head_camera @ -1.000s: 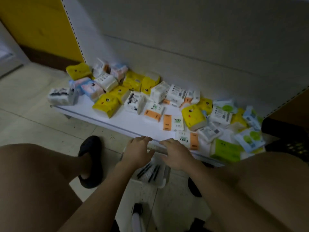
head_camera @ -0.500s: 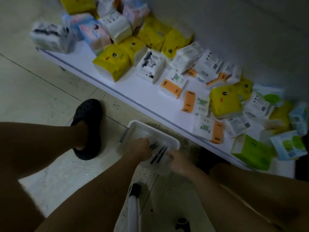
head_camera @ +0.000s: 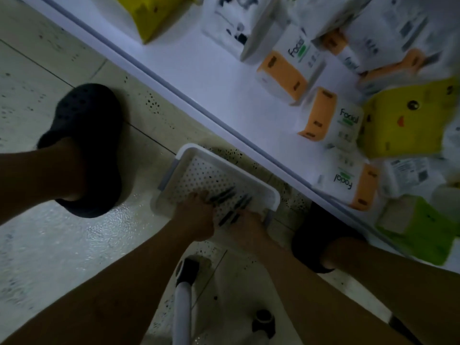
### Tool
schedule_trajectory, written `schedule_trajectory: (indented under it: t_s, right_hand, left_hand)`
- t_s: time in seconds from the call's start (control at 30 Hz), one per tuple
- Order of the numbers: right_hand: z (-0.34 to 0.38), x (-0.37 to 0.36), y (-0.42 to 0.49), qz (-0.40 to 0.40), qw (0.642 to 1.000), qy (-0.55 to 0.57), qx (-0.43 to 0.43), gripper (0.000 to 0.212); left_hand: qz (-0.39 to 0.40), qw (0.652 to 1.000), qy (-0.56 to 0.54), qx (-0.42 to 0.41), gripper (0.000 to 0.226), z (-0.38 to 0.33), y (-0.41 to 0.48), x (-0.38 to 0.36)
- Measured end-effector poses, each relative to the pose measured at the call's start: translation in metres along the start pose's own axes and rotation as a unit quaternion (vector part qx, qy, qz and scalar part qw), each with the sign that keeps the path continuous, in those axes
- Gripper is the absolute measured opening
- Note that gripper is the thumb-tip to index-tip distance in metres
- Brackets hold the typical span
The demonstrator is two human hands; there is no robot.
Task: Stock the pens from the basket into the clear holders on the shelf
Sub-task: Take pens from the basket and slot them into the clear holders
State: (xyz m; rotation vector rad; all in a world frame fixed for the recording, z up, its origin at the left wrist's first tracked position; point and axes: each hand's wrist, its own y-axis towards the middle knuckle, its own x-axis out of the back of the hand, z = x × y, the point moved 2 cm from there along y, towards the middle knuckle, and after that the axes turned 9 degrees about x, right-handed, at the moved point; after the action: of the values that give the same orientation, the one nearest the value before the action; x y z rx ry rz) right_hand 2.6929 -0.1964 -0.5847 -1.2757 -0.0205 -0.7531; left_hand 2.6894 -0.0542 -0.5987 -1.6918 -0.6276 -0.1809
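Observation:
A white perforated basket (head_camera: 225, 163) stands on the floor tiles just in front of the low shelf's edge. Several dark pens (head_camera: 232, 206) lie in its near half. My left hand (head_camera: 196, 216) reaches into the basket from the near side, its fingertips at the left pens. My right hand (head_camera: 247, 231) is beside it, fingers at the near ends of the right pens. The dim, blurred view does not show whether either hand grips a pen. No clear holders are in view.
The white low shelf (head_camera: 211, 70) runs diagonally, covered with tissue packs (head_camera: 286, 68) in orange, yellow and green. My feet in black clogs (head_camera: 87, 125) flank the basket. A white tube with a black cap (head_camera: 184, 302) stands below my hands.
My head has tipped further down and closer, so the basket fills more of the view. Both hands dropped from the shelf edge into the basket and now sit at the pens.

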Motion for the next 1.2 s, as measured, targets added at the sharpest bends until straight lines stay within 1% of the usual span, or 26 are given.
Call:
schedule_trajectory:
  t_s: [0.13, 0.2, 0.33, 0.43, 0.5, 0.53, 0.57, 0.67, 0.7, 0.73, 0.77, 0.83, 0.87, 0.93, 1.0, 1.07, 1.13, 1.2]
  right_hand:
    - [-0.004, -0.006, 0.012, -0.028, 0.998, 0.036, -0.037, 0.041]
    - [-0.004, -0.007, 0.02, -0.036, 0.996, 0.062, -0.055, 0.044]
    - [-0.004, -0.021, 0.037, -0.022, 0.991, 0.118, -0.064, 0.066]
    - [-0.024, -0.037, 0.059, -0.029, 0.979, 0.185, -0.075, 0.086]
    - [-0.011, -0.029, 0.048, -0.031, 0.972, 0.219, -0.085, 0.09]
    - [-0.006, -0.024, 0.044, -0.032, 0.965, 0.239, -0.102, 0.088]
    - [-0.002, -0.021, 0.041, -0.037, 0.959, 0.256, -0.112, 0.081]
    - [0.006, -0.012, 0.033, -0.041, 0.957, 0.266, -0.11, 0.055]
    - [0.008, -0.009, 0.028, -0.043, 0.962, 0.25, -0.098, 0.041]
    - [0.011, -0.004, 0.023, -0.045, 0.967, 0.237, -0.085, 0.021]
    - [0.011, 0.0, 0.018, -0.062, 0.967, 0.238, -0.074, 0.012]
    - [0.011, 0.009, 0.006, -0.091, 0.96, 0.26, -0.052, 0.018]
    - [0.012, 0.014, 0.001, -0.104, 0.959, 0.259, -0.044, 0.019]
    - [0.013, 0.021, -0.008, -0.121, 0.956, 0.266, -0.031, 0.014]
    - [0.014, 0.023, -0.018, -0.123, 0.96, 0.253, -0.011, 0.009]
    - [0.01, 0.024, -0.027, -0.124, 0.966, 0.229, 0.0, 0.008]
    - [0.009, 0.028, -0.04, -0.124, 0.969, 0.214, 0.003, 0.011]
    - [0.007, 0.032, -0.051, -0.123, 0.969, 0.215, 0.017, 0.024]
  left_hand:
    - [-0.006, 1.0, 0.0, -0.01, 0.067, -0.005, 0.0, -0.003]
    - [-0.01, 1.0, -0.016, -0.002, 0.068, -0.006, 0.001, -0.005]
    - [-0.034, 0.999, -0.031, 0.002, 0.071, -0.01, 0.002, -0.011]
    - [-0.034, 0.999, -0.035, 0.011, 0.068, -0.011, 0.005, -0.011]
    - [-0.036, 0.998, -0.047, 0.02, 0.065, -0.012, 0.008, -0.009]
    - [-0.039, 0.998, -0.053, 0.024, 0.064, -0.013, 0.008, -0.007]
    - [-0.044, 0.997, -0.062, 0.032, 0.061, -0.013, 0.007, -0.003]
    - [-0.1, 0.989, -0.093, 0.052, 0.048, -0.011, 0.005, 0.006]
    - [-0.118, 0.987, -0.097, 0.054, 0.044, -0.009, 0.005, 0.007]
    - [-0.13, 0.984, -0.11, 0.053, 0.039, -0.007, 0.005, 0.007]
    - [-0.133, 0.98, -0.137, 0.053, 0.032, -0.006, 0.004, 0.008]
    - [-0.135, 0.968, -0.204, 0.051, 0.018, -0.005, 0.0, 0.012]
    - [-0.135, 0.963, -0.227, 0.052, 0.015, -0.006, -0.003, 0.014]
    - [-0.127, 0.958, -0.252, 0.052, 0.012, -0.008, -0.009, 0.019]
    - [-0.101, 0.951, -0.285, 0.057, 0.024, -0.011, -0.015, 0.022]
    - [-0.048, 0.934, -0.349, 0.061, 0.045, -0.015, -0.026, 0.025]
    - [0.008, 0.909, -0.413, 0.055, 0.061, -0.019, -0.039, 0.029]
    - [0.046, 0.895, -0.441, 0.049, 0.064, -0.022, -0.055, 0.034]
